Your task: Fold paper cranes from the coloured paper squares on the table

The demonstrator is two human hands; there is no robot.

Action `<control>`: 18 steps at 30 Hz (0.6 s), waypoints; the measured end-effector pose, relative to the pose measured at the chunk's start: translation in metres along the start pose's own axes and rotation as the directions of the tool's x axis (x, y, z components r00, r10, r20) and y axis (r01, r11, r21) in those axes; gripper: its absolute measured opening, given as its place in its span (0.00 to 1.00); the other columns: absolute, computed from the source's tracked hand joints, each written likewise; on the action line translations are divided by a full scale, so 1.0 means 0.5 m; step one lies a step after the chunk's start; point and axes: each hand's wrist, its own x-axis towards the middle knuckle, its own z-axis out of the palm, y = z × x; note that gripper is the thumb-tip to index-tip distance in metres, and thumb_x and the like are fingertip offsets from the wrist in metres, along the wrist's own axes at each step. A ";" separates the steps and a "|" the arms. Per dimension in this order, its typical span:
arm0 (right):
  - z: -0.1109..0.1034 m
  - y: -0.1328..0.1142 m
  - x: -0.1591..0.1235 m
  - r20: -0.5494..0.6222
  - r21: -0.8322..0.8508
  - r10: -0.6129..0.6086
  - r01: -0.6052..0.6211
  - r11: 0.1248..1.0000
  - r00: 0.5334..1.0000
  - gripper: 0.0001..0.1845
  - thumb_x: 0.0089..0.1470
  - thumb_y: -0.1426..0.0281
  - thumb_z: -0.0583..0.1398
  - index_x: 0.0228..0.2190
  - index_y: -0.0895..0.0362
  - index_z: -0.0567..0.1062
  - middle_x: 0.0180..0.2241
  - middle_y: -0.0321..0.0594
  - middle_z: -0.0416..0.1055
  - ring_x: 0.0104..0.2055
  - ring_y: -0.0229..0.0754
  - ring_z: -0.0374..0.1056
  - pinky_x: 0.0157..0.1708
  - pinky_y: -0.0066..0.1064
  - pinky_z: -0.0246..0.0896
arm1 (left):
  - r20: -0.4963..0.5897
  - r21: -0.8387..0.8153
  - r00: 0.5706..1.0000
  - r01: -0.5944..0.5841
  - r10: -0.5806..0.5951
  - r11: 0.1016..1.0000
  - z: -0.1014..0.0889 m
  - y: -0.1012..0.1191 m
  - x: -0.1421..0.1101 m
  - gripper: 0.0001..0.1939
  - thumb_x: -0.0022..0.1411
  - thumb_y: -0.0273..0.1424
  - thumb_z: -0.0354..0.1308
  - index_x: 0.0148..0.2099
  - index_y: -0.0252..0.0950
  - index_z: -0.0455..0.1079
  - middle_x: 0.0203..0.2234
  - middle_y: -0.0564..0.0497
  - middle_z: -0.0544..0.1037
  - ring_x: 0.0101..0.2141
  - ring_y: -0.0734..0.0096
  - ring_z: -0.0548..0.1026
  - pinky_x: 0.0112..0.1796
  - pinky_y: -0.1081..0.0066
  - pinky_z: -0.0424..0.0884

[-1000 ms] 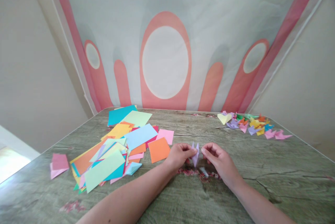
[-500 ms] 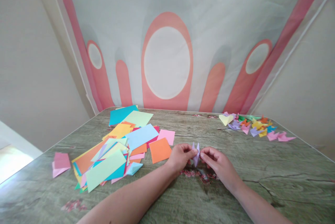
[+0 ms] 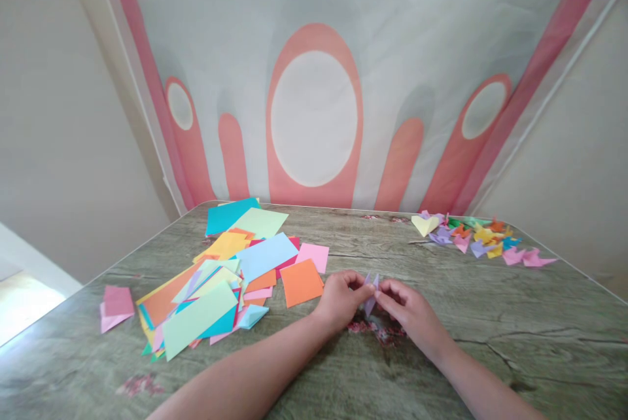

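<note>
Between my hands, a little above the table, is a small purple folded paper (image 3: 369,306) with two narrow points standing up. The fingers and thumb of my left hand (image 3: 345,299) pinch it from the left side. My right hand (image 3: 408,307) closes on its right edge with thumb and forefinger, close to my left fingertips. Part of the paper is covered by the fingers. An orange square sheet (image 3: 301,282) lies just left of my left hand.
Loose coloured paper sheets (image 3: 199,322) spread over the left of the wood-patterned table (image 3: 490,381), with a light-blue folded piece (image 3: 253,316) beside them. Pink paper (image 3: 118,302) lies further left. Several folded paper cranes (image 3: 483,237) and a pale yellow heart-shaped piece (image 3: 424,224) sit at the back right.
My right hand has come in from beside the purple folded paper and now pinches it. The hands are closer together, and the paper has shifted slightly right.
</note>
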 end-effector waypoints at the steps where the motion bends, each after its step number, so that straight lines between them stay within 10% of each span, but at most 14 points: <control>1: 0.000 0.000 0.000 -0.001 0.000 0.000 0.000 1.000 1.000 0.14 0.57 0.59 0.57 0.29 0.57 0.72 0.25 0.32 0.65 0.27 0.37 0.59 0.26 0.27 0.53 | -0.007 0.021 1.000 -0.009 0.010 1.000 0.000 0.001 -0.001 0.10 0.51 0.35 0.61 0.26 0.32 0.71 0.20 0.54 0.71 0.24 0.76 0.65 0.28 0.75 0.60; 18: 0.008 -0.003 -0.001 -0.044 -0.027 -0.031 0.030 0.999 0.999 0.13 0.57 0.61 0.56 0.25 0.56 0.68 0.23 0.31 0.63 0.26 0.37 0.59 0.26 0.27 0.53 | -0.023 0.211 0.997 -0.073 0.080 0.975 0.001 0.000 -0.006 0.10 0.55 0.34 0.58 0.26 0.33 0.70 0.21 0.54 0.71 0.25 0.75 0.66 0.27 0.75 0.60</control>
